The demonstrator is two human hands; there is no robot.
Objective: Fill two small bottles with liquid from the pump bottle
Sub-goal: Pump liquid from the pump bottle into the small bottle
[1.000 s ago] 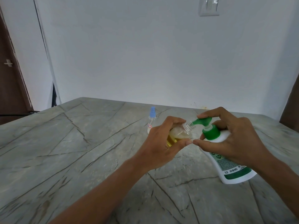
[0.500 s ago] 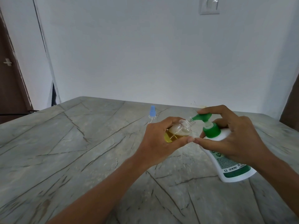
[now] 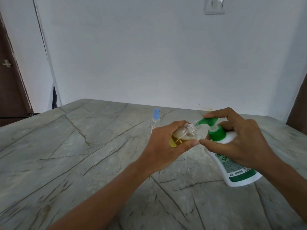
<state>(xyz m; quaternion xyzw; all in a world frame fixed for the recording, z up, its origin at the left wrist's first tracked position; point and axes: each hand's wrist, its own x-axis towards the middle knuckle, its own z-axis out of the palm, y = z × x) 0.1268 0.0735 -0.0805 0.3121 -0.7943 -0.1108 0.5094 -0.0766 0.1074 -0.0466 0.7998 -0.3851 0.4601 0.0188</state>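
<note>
My left hand [image 3: 163, 147] grips a small clear bottle [image 3: 183, 136], tilted with its open neck against the green spout. Yellow liquid and foam fill part of it. The white pump bottle [image 3: 232, 156] with a green pump head [image 3: 209, 122] leans on the table. My right hand [image 3: 239, 140] wraps round its neck, the thumb below the collar and the forefinger on top of the pump head. A second small clear bottle [image 3: 155, 121] with a blue spray cap stands upright behind my left hand, partly hidden by it.
The grey marble-pattern table [image 3: 83, 155] runs to a white wall at the back. A dark door stands at the far left, and a light switch [image 3: 214, 5] is high on the wall.
The pump head has risen from its pressed position. Both hands and the bottles shifted slightly up in view. The small bottle stays at the spout.
</note>
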